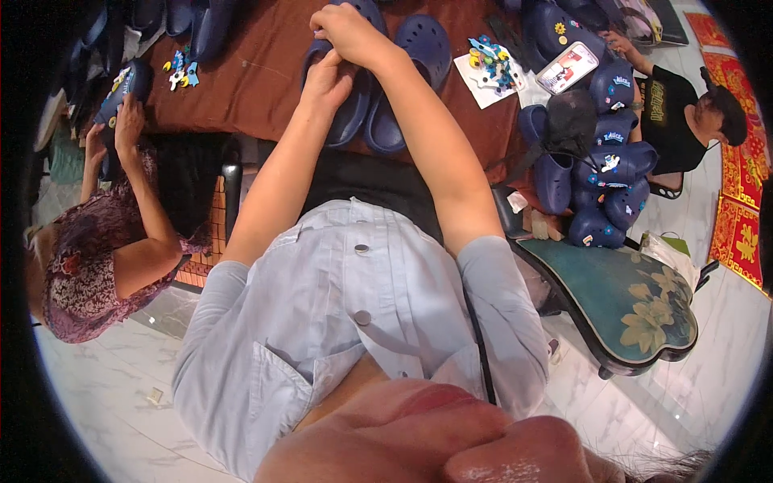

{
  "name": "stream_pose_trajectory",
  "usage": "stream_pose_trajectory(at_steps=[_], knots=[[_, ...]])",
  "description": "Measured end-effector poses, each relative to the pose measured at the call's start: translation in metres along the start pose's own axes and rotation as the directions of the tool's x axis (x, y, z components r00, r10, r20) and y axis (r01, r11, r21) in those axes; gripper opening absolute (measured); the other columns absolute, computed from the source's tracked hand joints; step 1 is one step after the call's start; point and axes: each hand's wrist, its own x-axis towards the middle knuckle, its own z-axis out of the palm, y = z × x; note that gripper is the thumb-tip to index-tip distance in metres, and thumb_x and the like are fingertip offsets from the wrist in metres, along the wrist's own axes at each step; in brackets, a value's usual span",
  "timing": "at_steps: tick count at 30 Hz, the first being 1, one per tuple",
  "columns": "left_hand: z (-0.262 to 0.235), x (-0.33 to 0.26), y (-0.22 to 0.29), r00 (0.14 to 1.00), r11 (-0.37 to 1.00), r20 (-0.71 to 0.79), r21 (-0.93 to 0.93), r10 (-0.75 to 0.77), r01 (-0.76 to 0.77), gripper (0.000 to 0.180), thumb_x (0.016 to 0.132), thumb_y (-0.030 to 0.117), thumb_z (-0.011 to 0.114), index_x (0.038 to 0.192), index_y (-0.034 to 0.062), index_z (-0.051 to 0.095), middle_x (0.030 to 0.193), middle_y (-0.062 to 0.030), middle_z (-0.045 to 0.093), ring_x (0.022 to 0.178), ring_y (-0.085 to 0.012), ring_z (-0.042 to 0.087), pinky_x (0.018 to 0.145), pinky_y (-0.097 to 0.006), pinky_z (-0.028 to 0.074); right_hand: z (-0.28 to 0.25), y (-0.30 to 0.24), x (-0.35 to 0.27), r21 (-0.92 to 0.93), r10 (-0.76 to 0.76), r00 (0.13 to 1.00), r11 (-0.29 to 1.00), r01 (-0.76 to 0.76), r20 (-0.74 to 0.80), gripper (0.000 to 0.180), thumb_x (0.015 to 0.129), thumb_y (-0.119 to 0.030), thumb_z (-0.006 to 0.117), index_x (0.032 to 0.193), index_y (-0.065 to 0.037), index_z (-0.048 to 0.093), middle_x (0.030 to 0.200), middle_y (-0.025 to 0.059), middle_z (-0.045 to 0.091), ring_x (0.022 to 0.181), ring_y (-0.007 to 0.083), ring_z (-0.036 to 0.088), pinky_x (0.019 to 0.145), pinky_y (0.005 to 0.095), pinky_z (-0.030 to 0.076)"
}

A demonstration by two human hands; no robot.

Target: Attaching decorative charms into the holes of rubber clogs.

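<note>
Both my hands meet over a navy clog (348,121) on the brown-covered table. My left hand (326,82) is closed, its fingertips tucked beneath my right hand. My right hand (348,34) lies across it with the fingers curled. Whatever is between the fingers is hidden. Just to the right sits another navy clog (423,50), with round holes in its top and no charms visible. Farther right, a pile of colourful shoe charms (493,64) lies on white paper.
At left, a person's hands (127,125) hold a charm-decorated clog (129,80); loose charms (181,71) lie nearby. On the right are stacked decorated clogs (609,165), a phone (568,68) and a person in black (680,117). A green floral chair (616,302) stands below.
</note>
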Motion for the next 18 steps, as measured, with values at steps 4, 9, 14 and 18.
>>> stream_pose_trajectory(at_steps=[4, 9, 14, 18], knots=[[0.012, -0.009, -0.004, 0.998, 0.997, -0.001, 0.046, 0.061, -0.061, 0.031, 0.096, 0.009, 0.063, 0.123, -0.0035, 0.056, 0.127, -0.0103, 0.06, 0.115, -0.0219, 0.059, 0.104, -0.038, 0.048, 0.006, -0.009, -0.004, 0.054, 0.191, 0.981, 0.98, -0.19, -0.019, 0.018, 0.083, -0.009, 0.065, 0.098, -0.003, 0.071, 0.108, 0.013, 0.065, 0.112, 0.0347, 0.056, 0.096, 0.0403, 0.048], [-0.007, 0.003, -0.001, 0.995, 0.998, 0.084, 0.025, 0.055, -0.057, 0.032, 0.095, 0.007, 0.064, 0.124, -0.0028, 0.056, 0.125, -0.0099, 0.06, 0.114, -0.0216, 0.059, 0.102, -0.038, 0.048, -0.033, -0.019, -0.002, 0.138, 0.135, 0.974, 0.977, -0.161, 0.179, 0.016, 0.083, -0.009, 0.067, 0.097, -0.003, 0.07, 0.111, 0.0153, 0.062, 0.111, 0.0343, 0.055, 0.097, 0.0398, 0.047], [-0.002, -0.003, -0.003, 0.998, 0.996, 0.01, 0.056, 0.064, -0.064, 0.027, 0.095, 0.005, 0.063, 0.121, -0.0018, 0.058, 0.124, -0.0089, 0.06, 0.115, -0.0199, 0.058, 0.101, -0.037, 0.047, -0.042, -0.015, 0.001, 0.19, 0.142, 0.969, 0.965, -0.181, 0.203, 0.011, 0.088, -0.009, 0.067, 0.095, -0.001, 0.069, 0.101, 0.015, 0.065, 0.094, 0.0309, 0.063, 0.083, 0.0382, 0.05], [-0.013, 0.002, 0.001, 1.0, 0.997, -0.01, 0.08, 0.025, -0.024, 0.025, 0.093, -0.001, 0.06, 0.117, 0.0002, 0.058, 0.119, -0.0079, 0.061, 0.111, -0.0205, 0.059, 0.098, -0.039, 0.048, -0.038, -0.015, 0.01, 0.202, 0.171, 0.938, 0.95, -0.238, 0.303, 0.009, 0.086, -0.008, 0.067, 0.088, 0.001, 0.064, 0.087, 0.0173, 0.064, 0.082, 0.0323, 0.064, 0.075, 0.0405, 0.05]])
